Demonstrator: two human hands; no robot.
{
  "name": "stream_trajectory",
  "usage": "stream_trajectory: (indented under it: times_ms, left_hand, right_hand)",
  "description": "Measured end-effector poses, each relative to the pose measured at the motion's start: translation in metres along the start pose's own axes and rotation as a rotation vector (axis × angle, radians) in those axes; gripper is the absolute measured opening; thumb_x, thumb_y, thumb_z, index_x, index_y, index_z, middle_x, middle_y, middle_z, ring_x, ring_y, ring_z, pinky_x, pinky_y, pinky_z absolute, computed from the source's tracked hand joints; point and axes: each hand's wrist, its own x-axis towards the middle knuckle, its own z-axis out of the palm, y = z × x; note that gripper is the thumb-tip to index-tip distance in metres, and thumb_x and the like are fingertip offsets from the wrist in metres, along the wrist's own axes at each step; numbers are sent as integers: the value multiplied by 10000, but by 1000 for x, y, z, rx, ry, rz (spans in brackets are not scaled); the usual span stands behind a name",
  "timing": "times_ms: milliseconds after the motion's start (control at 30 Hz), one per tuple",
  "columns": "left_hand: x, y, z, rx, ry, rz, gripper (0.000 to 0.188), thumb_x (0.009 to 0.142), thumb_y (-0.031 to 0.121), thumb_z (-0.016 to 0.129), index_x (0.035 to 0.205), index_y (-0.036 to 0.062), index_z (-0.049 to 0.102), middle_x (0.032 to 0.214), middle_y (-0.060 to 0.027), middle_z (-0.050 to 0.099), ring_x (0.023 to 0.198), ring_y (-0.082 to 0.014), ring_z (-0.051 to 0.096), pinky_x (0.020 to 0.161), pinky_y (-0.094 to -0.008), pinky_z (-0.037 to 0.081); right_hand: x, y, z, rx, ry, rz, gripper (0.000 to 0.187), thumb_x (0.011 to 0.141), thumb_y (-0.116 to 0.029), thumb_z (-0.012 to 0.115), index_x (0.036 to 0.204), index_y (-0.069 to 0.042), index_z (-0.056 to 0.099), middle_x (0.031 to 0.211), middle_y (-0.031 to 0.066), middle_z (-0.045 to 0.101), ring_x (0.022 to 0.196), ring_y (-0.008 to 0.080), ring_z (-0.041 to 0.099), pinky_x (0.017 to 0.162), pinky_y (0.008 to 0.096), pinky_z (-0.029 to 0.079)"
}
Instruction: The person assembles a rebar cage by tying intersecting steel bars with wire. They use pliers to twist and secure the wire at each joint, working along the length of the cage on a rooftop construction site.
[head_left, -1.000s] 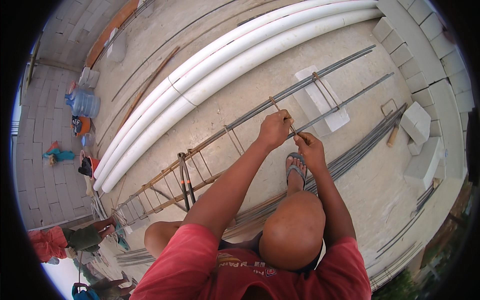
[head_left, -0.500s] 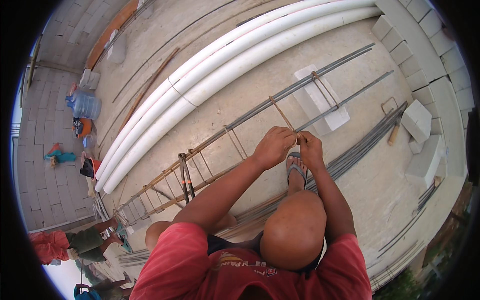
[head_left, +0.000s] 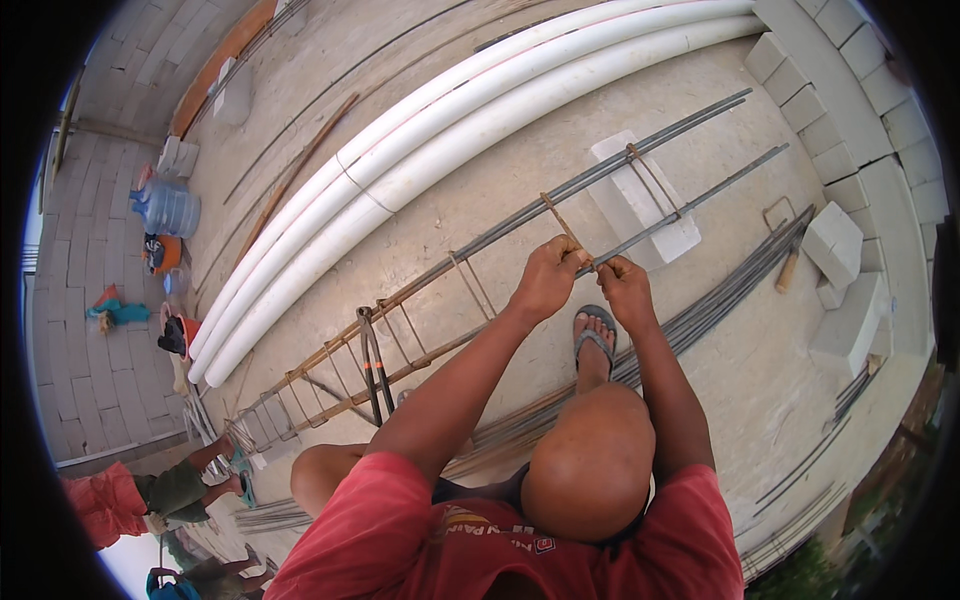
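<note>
A long rebar cage [head_left: 465, 240] of steel bars and square stirrups runs diagonally across the floor before me. My left hand [head_left: 549, 277] is closed, its fingertips around the near end of a rusty stirrup [head_left: 562, 222]. Close beside it, my right hand [head_left: 624, 288] pinches at the same corner, where the stirrup meets the near bar [head_left: 690, 205]. Whatever small piece the right fingers hold is hidden. A pair of long-handled pincers [head_left: 370, 362] with black and orange grips hangs on the cage to the left. Under the cage's far right end lies a white block [head_left: 640, 190].
Three white pipes [head_left: 400, 150] lie beyond the cage. Loose rebar [head_left: 700, 310] is bundled beside my sandalled foot [head_left: 595, 340]. Pale blocks [head_left: 845, 310] and a block wall edge the right. Another person [head_left: 150, 495] is at lower left; a water bottle [head_left: 168, 208] stands at far left.
My left hand has shifted slightly up along the stirrup, baring more of the joint. My right hand has moved a little to the right, its fingers still at the corner.
</note>
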Motion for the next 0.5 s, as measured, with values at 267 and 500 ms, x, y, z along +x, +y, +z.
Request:
stream_trajectory:
  times_ms: [267,500]
  left_hand:
    - [1,4,0,68,-12,72,280,907,221,540,951,-33,650,903,-164,652,856,-259,613,806,-341,459]
    - [2,8,1,112,-12,52,265,905,207,543,937,-38,640,905,-187,650,848,-276,618,773,-361,468]
  right_hand:
    - [-17,-6,13,-216,158,-298,178,886,-151,623,857,25,629,796,217,602,703,379,584,650,435,452]
    - [-12,-2,11,-242,131,-384,164,905,-136,600,852,19,604,809,221,594,756,426,575,662,475,445]
